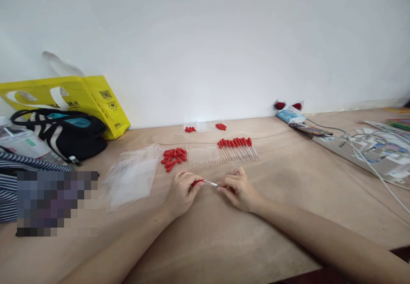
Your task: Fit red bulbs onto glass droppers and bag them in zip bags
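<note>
In the middle of the table, my left hand (186, 190) is closed on a red rubber bulb (197, 182). A clear glass dropper tube (210, 183) runs from the bulb to my right hand (238, 190), whose fingertips pinch its other end. The tube's end at the bulb is partly hidden by my left fingers. Beyond my left hand lies a pile of loose red bulbs (174, 158). A row of bare glass tubes (202, 156) lies beside it. Farther right, several droppers (238, 149) lie side by side with red bulbs on their tubes.
Clear plastic bags (133, 177) lie to the left. By the wall are bagged red-bulb pieces (205, 127). A yellow bag (109, 104) and a black bag (83, 134) stand at the left. A power strip (358, 156) with cables and a blue packet (291, 115) are at the right.
</note>
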A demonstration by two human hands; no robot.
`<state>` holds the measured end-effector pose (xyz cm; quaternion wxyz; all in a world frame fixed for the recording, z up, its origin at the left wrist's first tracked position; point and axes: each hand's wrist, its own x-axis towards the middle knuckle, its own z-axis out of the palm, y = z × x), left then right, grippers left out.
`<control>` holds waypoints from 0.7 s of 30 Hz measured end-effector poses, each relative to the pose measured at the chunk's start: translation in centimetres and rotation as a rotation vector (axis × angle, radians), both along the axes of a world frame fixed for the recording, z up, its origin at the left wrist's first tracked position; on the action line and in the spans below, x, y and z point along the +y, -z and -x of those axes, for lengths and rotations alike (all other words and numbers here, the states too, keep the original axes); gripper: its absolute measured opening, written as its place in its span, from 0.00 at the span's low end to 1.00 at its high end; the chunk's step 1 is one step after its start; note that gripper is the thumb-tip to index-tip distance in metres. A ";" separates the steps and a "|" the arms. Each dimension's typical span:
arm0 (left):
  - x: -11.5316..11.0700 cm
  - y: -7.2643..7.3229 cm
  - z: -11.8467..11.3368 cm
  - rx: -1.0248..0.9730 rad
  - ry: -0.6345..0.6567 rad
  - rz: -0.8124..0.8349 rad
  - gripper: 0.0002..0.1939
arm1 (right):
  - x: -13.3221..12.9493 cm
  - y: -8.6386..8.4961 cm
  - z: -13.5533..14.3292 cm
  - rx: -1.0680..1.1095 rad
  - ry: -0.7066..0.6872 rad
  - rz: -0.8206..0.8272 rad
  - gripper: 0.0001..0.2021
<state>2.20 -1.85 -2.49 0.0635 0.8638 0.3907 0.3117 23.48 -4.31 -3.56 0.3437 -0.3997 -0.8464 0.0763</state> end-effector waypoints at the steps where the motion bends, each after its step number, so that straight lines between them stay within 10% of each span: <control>1: 0.0 0.0 0.0 -0.002 0.003 -0.003 0.10 | 0.0 0.0 0.1 -0.012 -0.005 -0.005 0.09; 21: -0.9 0.0 -0.3 0.043 0.173 -0.167 0.07 | 0.2 -0.1 0.0 -0.123 -0.052 -0.158 0.12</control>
